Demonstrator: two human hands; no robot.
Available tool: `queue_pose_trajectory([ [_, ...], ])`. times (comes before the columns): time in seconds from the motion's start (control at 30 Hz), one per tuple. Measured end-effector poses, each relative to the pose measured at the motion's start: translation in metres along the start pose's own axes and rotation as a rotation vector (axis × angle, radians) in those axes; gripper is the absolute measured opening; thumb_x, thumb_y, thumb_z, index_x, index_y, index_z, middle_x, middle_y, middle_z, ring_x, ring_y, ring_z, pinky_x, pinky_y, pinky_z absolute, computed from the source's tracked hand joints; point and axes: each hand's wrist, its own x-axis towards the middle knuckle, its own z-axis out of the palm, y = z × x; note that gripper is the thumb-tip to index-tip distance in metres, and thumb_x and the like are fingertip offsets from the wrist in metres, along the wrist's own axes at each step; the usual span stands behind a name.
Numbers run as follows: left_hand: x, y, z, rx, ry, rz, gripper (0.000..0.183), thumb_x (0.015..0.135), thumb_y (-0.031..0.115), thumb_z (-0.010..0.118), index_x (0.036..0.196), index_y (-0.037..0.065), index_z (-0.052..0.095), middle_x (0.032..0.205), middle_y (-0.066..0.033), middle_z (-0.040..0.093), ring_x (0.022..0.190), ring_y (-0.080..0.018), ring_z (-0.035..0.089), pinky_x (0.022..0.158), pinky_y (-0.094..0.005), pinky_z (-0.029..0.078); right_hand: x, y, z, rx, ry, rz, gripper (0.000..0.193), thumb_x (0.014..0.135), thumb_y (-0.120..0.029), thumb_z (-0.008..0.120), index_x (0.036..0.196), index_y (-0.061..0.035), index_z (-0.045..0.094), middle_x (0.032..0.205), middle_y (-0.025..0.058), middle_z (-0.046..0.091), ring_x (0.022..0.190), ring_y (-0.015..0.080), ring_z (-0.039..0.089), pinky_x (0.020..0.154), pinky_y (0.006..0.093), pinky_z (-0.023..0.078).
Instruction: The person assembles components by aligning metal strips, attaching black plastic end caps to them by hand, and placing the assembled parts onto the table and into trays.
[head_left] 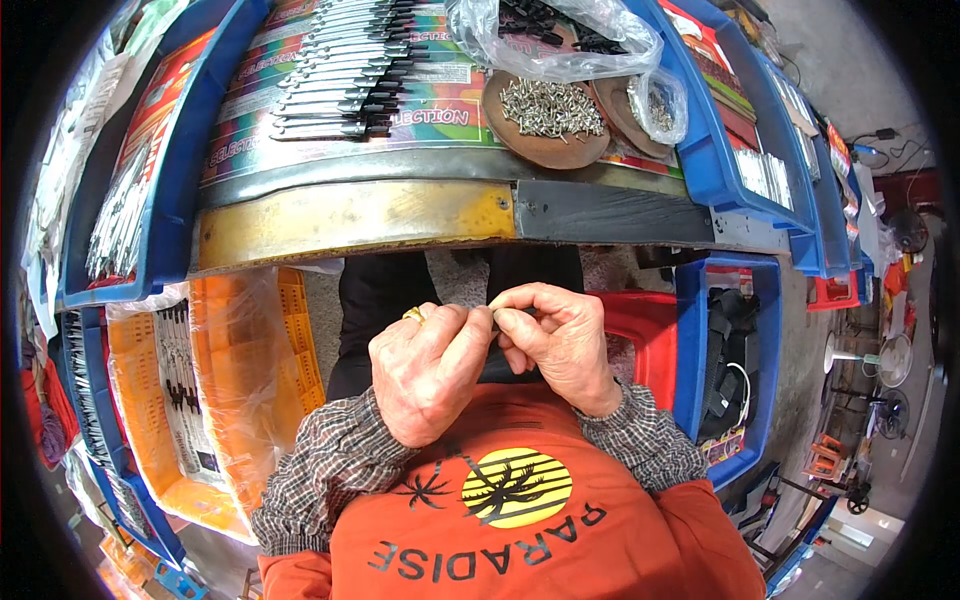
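Note:
My left hand [422,372] and my right hand [563,342] meet at the fingertips above my lap, in front of the table edge. Both are closed in a pinch. Whatever they hold is small and mostly hidden by the fingers, so its kind does not show. Beyond them, a row of slim silver pieces with black ends [345,75] lies on the table. A round brown dish [520,145] there is heaped with small metal screws or pins [550,108]. Behind it, a clear plastic bag [620,62] lies over black parts [530,18].
Blue trays [180,190] with silver pieces flank the table at left and right. An orange crate [230,340] lined with clear plastic stands at my left. On my right are a red stool or bin [640,315] and a blue bin [768,340] holding black items.

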Motion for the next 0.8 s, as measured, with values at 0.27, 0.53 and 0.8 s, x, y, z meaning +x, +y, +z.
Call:
queue_pose_trajectory([
  [0.27, -0.002, -0.003, 0.005, 0.008, 0.020, -0.017, 0.032, 0.062, -0.005, 0.073, 0.092, 0.000, 0.063, 0.076, -0.0093, 0.061, 0.060, -0.0221, 0.058, 0.050, -0.0311, 0.046, 0.002, 0.006, 0.006, -0.003, 0.055, -0.017, 0.010, 0.090, -0.005, 0.062, 0.093, 0.0033, 0.065, 0.071, -0.0001, 0.059, 0.053, 0.0020, 0.049, 0.044, 0.0169, 0.039],
  [0.53, 0.006, -0.002, 0.005, 0.027, 0.053, -0.004, 0.031, 0.064, -0.003, 0.073, 0.093, 0.000, 0.063, 0.076, -0.0093, 0.061, 0.060, -0.0227, 0.058, 0.051, -0.0318, 0.046, 0.006, 0.004, 0.007, -0.015, 0.105, -0.064, 0.010, 0.091, -0.007, 0.061, 0.092, 0.0019, 0.065, 0.070, 0.0001, 0.060, 0.052, 0.0017, 0.048, 0.043, 0.0174, 0.037],
  [0.8, 0.013, 0.000, 0.000, 0.013, 0.038, -0.010, 0.031, 0.064, -0.003, 0.073, 0.093, 0.001, 0.063, 0.077, -0.0091, 0.061, 0.062, -0.0234, 0.060, 0.052, -0.0322, 0.047, 0.007, -0.004, 0.003, 0.020, 0.047, -0.122, 0.013, 0.092, -0.010, 0.062, 0.094, 0.0025, 0.064, 0.070, 0.0004, 0.059, 0.053, 0.0022, 0.048, 0.045, 0.0176, 0.038],
])
